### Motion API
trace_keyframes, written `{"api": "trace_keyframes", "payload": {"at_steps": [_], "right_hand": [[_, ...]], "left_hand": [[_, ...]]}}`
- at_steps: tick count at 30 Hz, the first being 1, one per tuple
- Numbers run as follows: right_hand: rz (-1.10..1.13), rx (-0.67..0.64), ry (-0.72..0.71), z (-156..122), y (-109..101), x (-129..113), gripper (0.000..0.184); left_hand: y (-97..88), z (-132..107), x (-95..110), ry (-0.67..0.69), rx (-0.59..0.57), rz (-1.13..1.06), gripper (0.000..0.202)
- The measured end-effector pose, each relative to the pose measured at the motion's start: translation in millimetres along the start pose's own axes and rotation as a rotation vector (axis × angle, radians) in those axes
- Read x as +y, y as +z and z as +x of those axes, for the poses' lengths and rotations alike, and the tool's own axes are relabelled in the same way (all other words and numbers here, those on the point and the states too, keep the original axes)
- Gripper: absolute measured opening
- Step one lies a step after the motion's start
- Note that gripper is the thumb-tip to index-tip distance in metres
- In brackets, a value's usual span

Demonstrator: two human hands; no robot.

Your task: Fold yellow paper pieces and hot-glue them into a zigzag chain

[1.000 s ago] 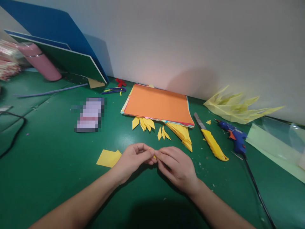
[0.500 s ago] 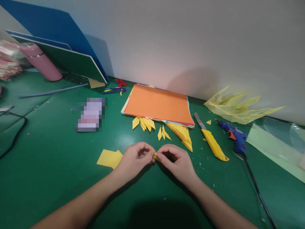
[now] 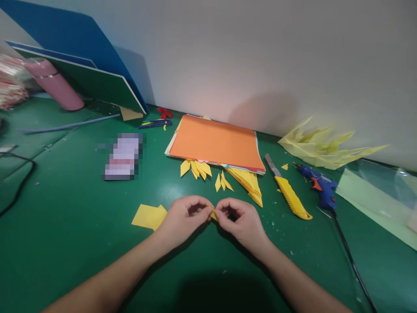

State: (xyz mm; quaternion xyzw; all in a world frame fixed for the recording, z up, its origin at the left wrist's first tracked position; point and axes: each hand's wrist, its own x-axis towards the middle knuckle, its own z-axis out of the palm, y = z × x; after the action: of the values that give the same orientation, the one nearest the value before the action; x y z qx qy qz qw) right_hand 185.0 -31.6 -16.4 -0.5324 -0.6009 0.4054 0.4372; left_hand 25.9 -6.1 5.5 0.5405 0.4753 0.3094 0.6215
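Note:
Between the fingertips of both hands is a small piece of yellow paper, mostly covered by the fingers. My left hand pinches its left end and my right hand pinches the right end, just above the green table. Flat yellow paper squares lie beside my left wrist, partly under it. Beyond the hands, several small folded yellow paper pieces stick out from a stack of coloured paper topped with orange. A few more diamond-shaped yellow pieces and a folded yellow bundle lie nearer.
On the right are a yellow utility knife with its blade out, a blue glue gun with a black cord, and a pale yellow spiky paper form. To the left lie a blurred-out phone-like object and a pink bottle.
The fingertips have shifted slightly on the yellow paper, and a bit more of it shows between the hands. Everything else stays in place apart from a small camera shift.

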Motion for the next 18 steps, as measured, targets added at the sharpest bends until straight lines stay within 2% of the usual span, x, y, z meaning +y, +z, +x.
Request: {"api": "trace_keyframes", "payload": {"at_steps": [3,9,18], "right_hand": [[0.039,-0.032,0.038,0.8,-0.3,-1.2,0.009],[0.064,-0.04,0.052,2.4,-1.3,-1.8,0.009],[0.022,-0.021,0.029,1.2,1.1,0.8,0.008]], "left_hand": [[-3.4,0.4,-0.3,0.006,0.017,0.048,0.009],[-2.0,1.3,-1.4,-0.107,-0.017,-0.085,0.017],[2.2,0.4,3.0,-0.124,0.03,-0.117,0.015]]}}
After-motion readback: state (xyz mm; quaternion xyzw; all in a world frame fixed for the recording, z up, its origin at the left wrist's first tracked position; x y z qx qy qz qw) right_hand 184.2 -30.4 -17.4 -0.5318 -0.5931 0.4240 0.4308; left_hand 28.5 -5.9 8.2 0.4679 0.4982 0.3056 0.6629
